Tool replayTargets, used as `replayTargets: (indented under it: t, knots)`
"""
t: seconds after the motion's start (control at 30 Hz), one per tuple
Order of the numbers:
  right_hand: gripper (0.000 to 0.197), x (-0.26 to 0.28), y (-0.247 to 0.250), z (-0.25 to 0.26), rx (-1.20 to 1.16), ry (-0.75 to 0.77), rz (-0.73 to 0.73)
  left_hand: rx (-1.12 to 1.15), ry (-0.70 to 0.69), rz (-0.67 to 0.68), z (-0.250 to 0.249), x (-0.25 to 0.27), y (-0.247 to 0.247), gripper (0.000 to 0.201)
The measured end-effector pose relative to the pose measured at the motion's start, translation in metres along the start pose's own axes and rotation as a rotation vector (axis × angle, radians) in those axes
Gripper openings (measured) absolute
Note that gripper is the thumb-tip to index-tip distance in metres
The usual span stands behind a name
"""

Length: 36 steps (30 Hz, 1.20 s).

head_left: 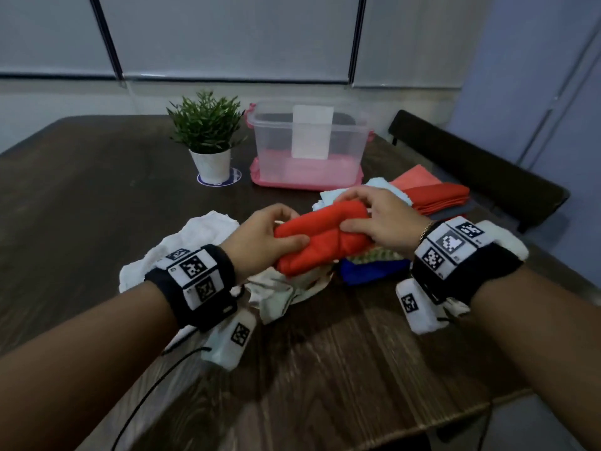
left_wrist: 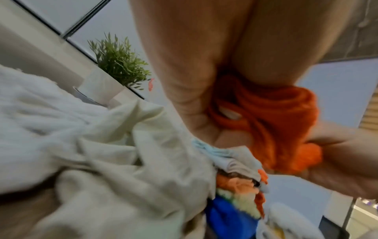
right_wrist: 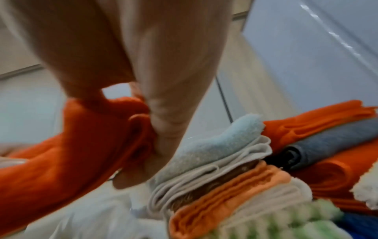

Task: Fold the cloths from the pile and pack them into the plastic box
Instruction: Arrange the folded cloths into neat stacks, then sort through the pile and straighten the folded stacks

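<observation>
The folded red cloth [head_left: 320, 237] is gripped at its 2 ends by the left hand [head_left: 263, 239] and right hand [head_left: 383, 219], above the pile [head_left: 357, 265], short of the box [head_left: 309, 148]. It looks soft and light; held by the ends, the folds should keep.

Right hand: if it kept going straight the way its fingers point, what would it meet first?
The right hand points left across the red cloth it grips, so it would probably meet the left hand holding the other end. Depth is unclear.
</observation>
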State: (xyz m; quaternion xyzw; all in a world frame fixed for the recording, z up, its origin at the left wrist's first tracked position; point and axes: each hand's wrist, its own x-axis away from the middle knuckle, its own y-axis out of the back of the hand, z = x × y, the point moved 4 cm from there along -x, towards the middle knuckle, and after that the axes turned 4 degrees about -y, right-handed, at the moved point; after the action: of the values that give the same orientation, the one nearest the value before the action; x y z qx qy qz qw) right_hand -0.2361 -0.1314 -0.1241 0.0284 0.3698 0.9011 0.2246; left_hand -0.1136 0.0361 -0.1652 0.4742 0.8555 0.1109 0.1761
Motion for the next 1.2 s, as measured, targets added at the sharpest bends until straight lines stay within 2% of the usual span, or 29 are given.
replayTargets:
  t: [0.07,0.17,0.27,0.33,0.43,0.57,0.63,0.7,0.8,0.87,1.0,1.07,1.13,1.2]
  knots:
    - [0.037,-0.01,0.022,-0.009,-0.167,-0.034,-0.16,0.185,-0.003,-0.047,-0.011,-0.018,-0.007,0.05]
    - [0.036,-0.025,0.058,-0.023,-0.168,-0.05,-0.379,0.373,0.01,-0.066,-0.029,-0.048,-0.023,0.065]
    - [0.032,-0.032,0.102,-0.035,-0.163,-0.118,-0.56,0.422,0.013,-0.142,-0.051,-0.079,-0.039,0.049]
    - [0.026,-0.035,0.13,-0.041,-0.036,-0.146,-0.637,0.438,-0.022,-0.185,-0.065,-0.101,-0.051,0.043]
    - [0.016,-0.037,0.16,-0.055,0.14,-0.197,-0.713,0.311,-0.086,-0.184,-0.079,-0.132,-0.074,0.044]
    - [0.012,-0.045,0.179,-0.084,0.277,-0.29,-0.732,0.161,-0.066,-0.123,-0.081,-0.166,-0.105,0.037]
    - [0.012,-0.05,0.183,-0.101,0.31,-0.332,-0.735,-0.053,-0.087,-0.106,-0.078,-0.181,-0.113,0.028]
    - [0.014,-0.056,0.185,-0.121,0.367,-0.388,-0.699,-0.367,-0.123,-0.04,-0.075,-0.189,-0.119,0.022]
    - [0.033,-0.063,0.173,-0.145,0.504,-0.529,-0.46,-0.635,-0.116,0.174,-0.062,-0.19,-0.125,0.034]
    - [0.054,-0.066,0.16,-0.149,0.678,-0.564,-0.312,-0.63,-0.093,0.309,-0.05,-0.187,-0.13,0.045]
    - [0.062,-0.068,0.144,-0.127,1.038,-0.452,-0.281,-0.633,-0.139,0.383,-0.038,-0.181,-0.14,0.049]
    - [0.069,-0.069,0.134,-0.114,1.143,-0.459,-0.169,-0.625,-0.161,0.405,-0.037,-0.179,-0.144,0.047]
    - [0.072,-0.072,0.124,-0.117,1.065,-0.501,-0.028,-0.597,-0.163,0.425,-0.037,-0.176,-0.147,0.046]
    - [0.086,-0.074,0.112,-0.127,0.896,-0.554,0.109,-0.506,-0.126,0.373,-0.037,-0.173,-0.143,0.039]
